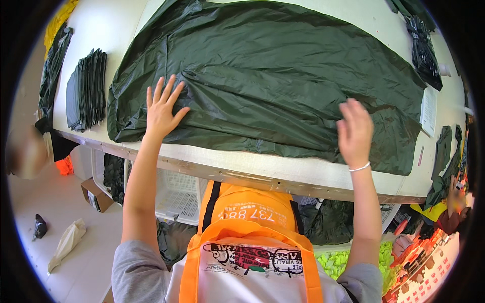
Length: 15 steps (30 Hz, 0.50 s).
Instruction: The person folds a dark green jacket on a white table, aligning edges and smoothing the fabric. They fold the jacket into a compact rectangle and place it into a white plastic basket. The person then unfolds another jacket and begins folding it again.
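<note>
A dark green garment (273, 76) lies spread across the white worktable (283, 171) before you. Your left hand (162, 108) presses flat on its near edge, fingers splayed; your right hand (355, 132) rests open on the fabric, gripping nothing. Folded dark pieces (87, 90) sit stacked at the left.

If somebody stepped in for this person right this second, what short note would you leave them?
Left hand: open, fingers spread, pressed flat on the dark green garment near its left end.
Right hand: open, palm down over the garment's right part; whether it touches is unclear.
Things: the garment lies spread wide and wrinkled across the white table, its lower edge near the front rim. A stack of folded dark green pieces sits to the left; a dark bag lies at the far right.
Done: garment laid out.
Left: it is not yet folded, and creases remain.
</note>
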Each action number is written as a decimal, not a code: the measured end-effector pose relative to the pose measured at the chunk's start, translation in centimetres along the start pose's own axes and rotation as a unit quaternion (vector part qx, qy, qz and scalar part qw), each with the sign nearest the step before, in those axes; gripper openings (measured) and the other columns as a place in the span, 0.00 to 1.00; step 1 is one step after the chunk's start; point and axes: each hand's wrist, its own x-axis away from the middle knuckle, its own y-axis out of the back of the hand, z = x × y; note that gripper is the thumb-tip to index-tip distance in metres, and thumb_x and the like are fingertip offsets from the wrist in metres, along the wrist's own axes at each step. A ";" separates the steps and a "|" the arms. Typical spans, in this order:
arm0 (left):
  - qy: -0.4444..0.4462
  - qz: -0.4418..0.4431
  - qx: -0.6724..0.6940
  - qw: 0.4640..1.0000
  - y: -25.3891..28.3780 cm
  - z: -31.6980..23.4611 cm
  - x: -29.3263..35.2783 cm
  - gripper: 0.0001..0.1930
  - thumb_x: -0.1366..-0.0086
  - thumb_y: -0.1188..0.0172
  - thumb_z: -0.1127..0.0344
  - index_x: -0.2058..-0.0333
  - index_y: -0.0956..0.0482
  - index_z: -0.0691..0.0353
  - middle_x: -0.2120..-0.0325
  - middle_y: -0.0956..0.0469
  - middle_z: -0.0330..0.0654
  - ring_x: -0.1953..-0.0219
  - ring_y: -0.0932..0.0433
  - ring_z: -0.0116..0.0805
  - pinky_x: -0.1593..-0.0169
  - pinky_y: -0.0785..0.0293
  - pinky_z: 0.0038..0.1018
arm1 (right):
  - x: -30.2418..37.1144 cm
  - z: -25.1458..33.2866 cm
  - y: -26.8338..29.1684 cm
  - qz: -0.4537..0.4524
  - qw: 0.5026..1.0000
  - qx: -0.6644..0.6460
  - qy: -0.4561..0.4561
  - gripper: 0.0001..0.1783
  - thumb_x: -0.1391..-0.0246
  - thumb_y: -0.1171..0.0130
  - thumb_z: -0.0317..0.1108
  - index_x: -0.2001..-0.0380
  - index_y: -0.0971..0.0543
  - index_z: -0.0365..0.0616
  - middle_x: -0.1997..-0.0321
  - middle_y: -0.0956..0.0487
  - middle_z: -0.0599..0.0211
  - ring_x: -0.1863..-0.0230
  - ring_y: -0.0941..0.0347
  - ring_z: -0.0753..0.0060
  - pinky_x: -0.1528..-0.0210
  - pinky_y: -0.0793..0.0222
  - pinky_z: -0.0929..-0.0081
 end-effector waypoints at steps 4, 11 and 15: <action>0.028 0.048 0.011 0.998 -3.9 1.5 1.5 0.38 0.44 0.42 0.42 0.37 0.39 0.46 0.33 0.48 0.40 0.31 0.53 0.47 0.33 0.59 0.52 | 0.9 -2.5 -4.9 0.185 0.981 0.060 -0.013 0.34 0.46 0.44 0.44 0.36 0.38 0.57 0.29 0.46 0.67 0.28 0.55 0.57 0.31 0.59 0.49; 0.046 -0.066 0.121 0.989 -3.5 6.8 -3.6 0.39 0.44 0.42 0.43 0.37 0.40 0.55 0.35 0.43 0.46 0.33 0.47 0.48 0.34 0.56 0.51 | -4.2 -8.7 -4.8 0.101 0.992 -0.076 0.014 0.26 0.46 0.44 0.34 0.43 0.31 0.45 0.40 0.30 0.61 0.39 0.36 0.55 0.34 0.50 0.56; 0.161 -0.182 0.075 0.967 -3.8 11.0 -17.2 0.45 0.47 0.39 0.40 0.36 0.43 0.58 0.37 0.42 0.53 0.34 0.45 0.51 0.34 0.54 0.51 | -16.2 -13.9 -5.5 0.026 0.997 0.069 -0.013 0.31 0.49 0.45 0.22 0.40 0.36 0.46 0.38 0.33 0.59 0.39 0.36 0.58 0.37 0.43 0.62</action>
